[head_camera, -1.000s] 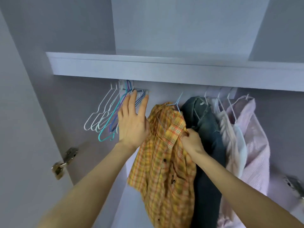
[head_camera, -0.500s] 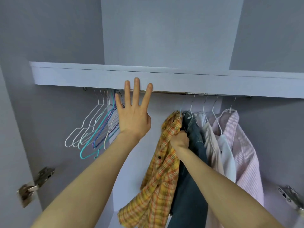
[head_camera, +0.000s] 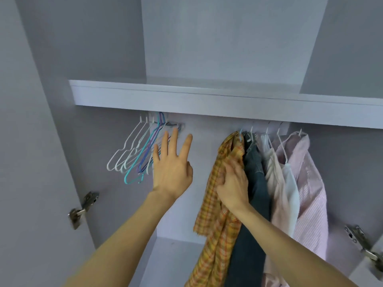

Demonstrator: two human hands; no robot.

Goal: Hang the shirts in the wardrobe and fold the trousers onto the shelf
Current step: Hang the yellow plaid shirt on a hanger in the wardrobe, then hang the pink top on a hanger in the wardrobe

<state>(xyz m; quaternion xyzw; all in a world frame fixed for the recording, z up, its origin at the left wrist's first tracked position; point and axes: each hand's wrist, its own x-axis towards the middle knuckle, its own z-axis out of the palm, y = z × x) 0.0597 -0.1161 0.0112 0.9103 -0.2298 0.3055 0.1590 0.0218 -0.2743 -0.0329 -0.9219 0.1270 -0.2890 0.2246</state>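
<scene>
Four hanging garments, a bunch of empty hangers too overlapped to count, two hinges.

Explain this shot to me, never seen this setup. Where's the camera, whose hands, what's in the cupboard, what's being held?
There is no machine here: a person wears one wide-angle camera on the head, so the view looks over their own two bare arms into an open wardrobe. The left hand is spread open in front of a bunch of empty hangers and holds nothing. The right hand has its fingers on the yellow checked shirt, which hangs under the shelf; whether it grips the cloth or only presses it is hard to tell. To the right of it hang a dark denim garment, a white top and a pink striped shirt. Metal door hinges show at both sides.
</scene>
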